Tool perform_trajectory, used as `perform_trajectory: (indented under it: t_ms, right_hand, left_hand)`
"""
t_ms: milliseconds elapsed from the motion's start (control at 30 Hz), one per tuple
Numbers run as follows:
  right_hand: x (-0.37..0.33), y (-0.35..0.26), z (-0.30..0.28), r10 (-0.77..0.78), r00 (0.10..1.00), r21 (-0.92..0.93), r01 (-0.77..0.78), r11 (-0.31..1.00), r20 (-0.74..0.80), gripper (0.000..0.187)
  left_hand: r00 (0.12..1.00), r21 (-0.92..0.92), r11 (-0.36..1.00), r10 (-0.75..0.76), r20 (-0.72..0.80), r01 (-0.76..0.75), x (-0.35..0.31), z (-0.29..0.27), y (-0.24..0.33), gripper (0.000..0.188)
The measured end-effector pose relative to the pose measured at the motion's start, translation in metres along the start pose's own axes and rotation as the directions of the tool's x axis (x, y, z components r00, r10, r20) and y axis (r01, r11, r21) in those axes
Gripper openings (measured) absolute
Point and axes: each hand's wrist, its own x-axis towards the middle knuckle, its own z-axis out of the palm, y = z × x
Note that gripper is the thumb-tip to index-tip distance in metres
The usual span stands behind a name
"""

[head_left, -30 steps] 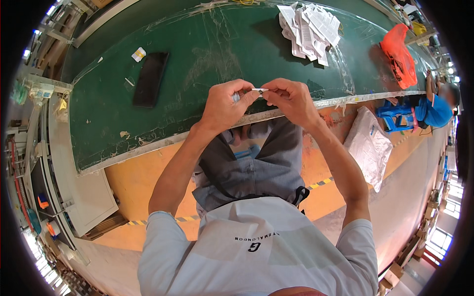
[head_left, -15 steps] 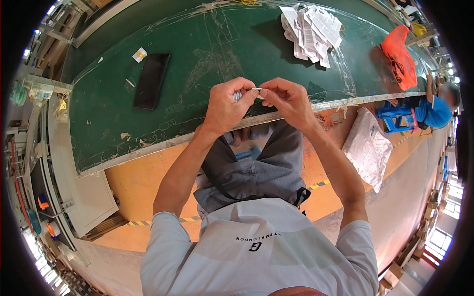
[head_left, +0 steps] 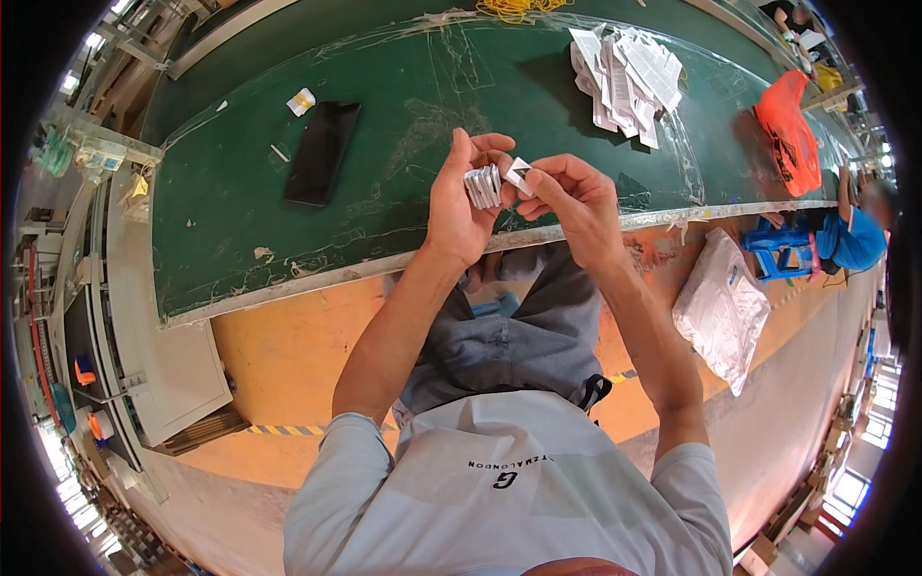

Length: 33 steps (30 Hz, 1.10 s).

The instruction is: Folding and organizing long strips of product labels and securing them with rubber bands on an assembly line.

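Observation:
Above the near edge of the green table (head_left: 403, 216), both my hands are raised close together. My left hand (head_left: 459, 206) is curled round a small stack of folded white paper pieces (head_left: 483, 187), their edges facing right. Between the thumb and fingers of my right hand (head_left: 581, 202) is a small folded white paper (head_left: 519, 176) with a dark mark on it. It sits just right of the stack, near my left fingertips. A loose pile of printed white paper slips (head_left: 629, 82) lies at the far right of the table.
Left on the table lies a black phone (head_left: 324, 154), with a small white-and-yellow packet (head_left: 301, 102) beyond it. A red plastic bag (head_left: 788, 130) stands at the right end. Yellow cord (head_left: 519, 8) lies at the back. On the floor rests a white sack (head_left: 722, 312); a person in blue (head_left: 853, 238) is beyond.
My left hand has opened out from a pinch, showing the paper stack in its palm. My right hand has drawn the folded paper up and slightly apart from it. The view has shifted a little.

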Motion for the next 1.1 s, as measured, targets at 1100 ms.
perform_trajectory:
  t_ms: [1100]
  right_hand:
    - [-0.005,0.024,0.021,-0.367,0.924,-0.51,0.265,0.819,-0.109,0.014]
  left_hand:
    - [0.987,0.04,0.987,0.155,-0.049,-0.153,-0.006,0.005,-0.027,0.016]
